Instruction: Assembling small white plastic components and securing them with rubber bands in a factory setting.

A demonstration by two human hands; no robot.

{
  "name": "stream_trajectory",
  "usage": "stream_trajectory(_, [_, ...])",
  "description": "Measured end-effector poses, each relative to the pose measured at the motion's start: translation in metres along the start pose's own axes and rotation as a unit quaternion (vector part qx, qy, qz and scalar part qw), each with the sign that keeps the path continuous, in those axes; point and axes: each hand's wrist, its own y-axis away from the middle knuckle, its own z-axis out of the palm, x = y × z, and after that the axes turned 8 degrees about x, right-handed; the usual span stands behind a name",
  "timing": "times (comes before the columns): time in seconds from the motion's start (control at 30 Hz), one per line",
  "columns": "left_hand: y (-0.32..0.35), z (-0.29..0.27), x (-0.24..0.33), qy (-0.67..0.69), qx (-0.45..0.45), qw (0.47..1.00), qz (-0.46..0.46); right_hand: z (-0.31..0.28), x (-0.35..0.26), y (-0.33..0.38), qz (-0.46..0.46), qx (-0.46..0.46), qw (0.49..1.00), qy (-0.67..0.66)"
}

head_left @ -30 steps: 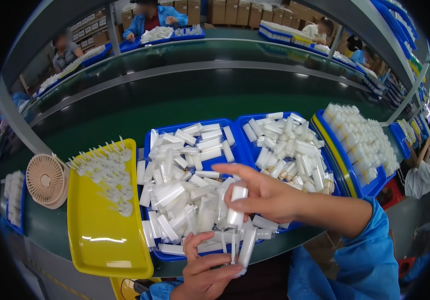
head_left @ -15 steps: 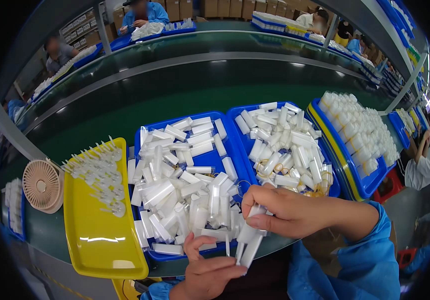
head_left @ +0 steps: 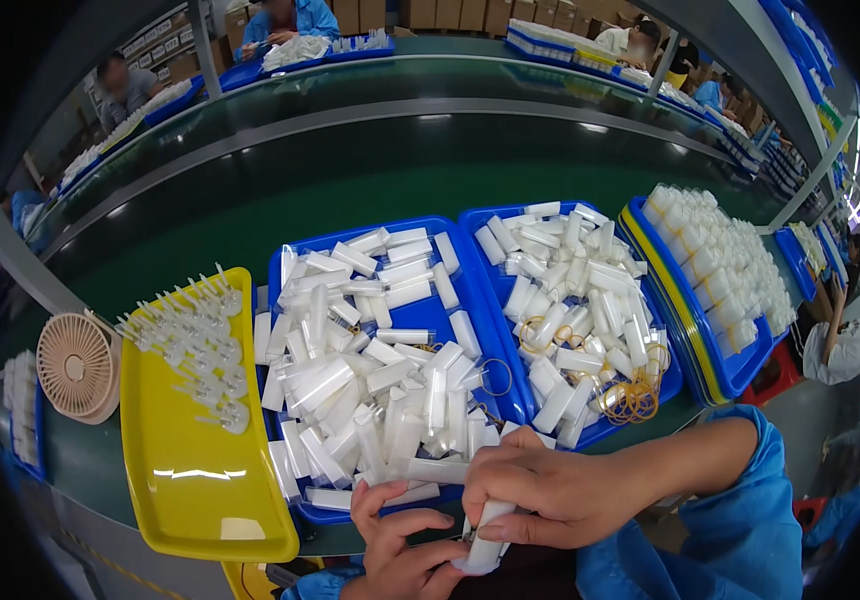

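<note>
At the near edge of the bench my right hand [head_left: 540, 490] grips a white rectangular piece [head_left: 495, 520] between thumb and fingers. My left hand [head_left: 400, 545] pinches at the lower end of the same white piece, its index finger raised off it. How many pieces are stacked in my grip I cannot make out. Just beyond my hands is a blue tray [head_left: 390, 322] heaped with white rectangular pieces [head_left: 320, 385] in clear film. A second blue tray [head_left: 665, 375] to its right holds similar pieces and a bundle of yellow rubber bands [head_left: 632, 398].
On the left lies a yellow tray [head_left: 190, 510] with several clear stemmed parts [head_left: 200, 340], beside a pink fan [head_left: 77, 367]. At right, stacked trays [head_left: 685, 340] carry banded white bundles [head_left: 725, 265]. A dark green conveyor [head_left: 370, 180] runs behind; co-workers [head_left: 285, 25] sit across it.
My right hand has moved down and left with the white piece, toward my left hand. The rubber bands in the right tray have come into view. My left hand's fingers have closed in.
</note>
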Motion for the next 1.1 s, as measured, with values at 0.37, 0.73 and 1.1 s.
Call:
stream_trajectory(0.37, [-0.016,-0.004,0.000,0.090,0.099,0.989,-0.065,-0.050,0.090,-0.112,0.046,0.092,0.934,0.342])
stream_trajectory(0.73, [-0.020,-0.009,0.005,0.027,0.091,0.995,0.004,-0.054,0.098,-0.109,-0.003,0.183,0.943,0.279])
stream_trajectory(1.1, [-0.035,-0.003,-0.005,-0.060,0.024,0.985,0.161,-0.037,0.043,-0.041,0.218,0.246,0.866,-0.376])
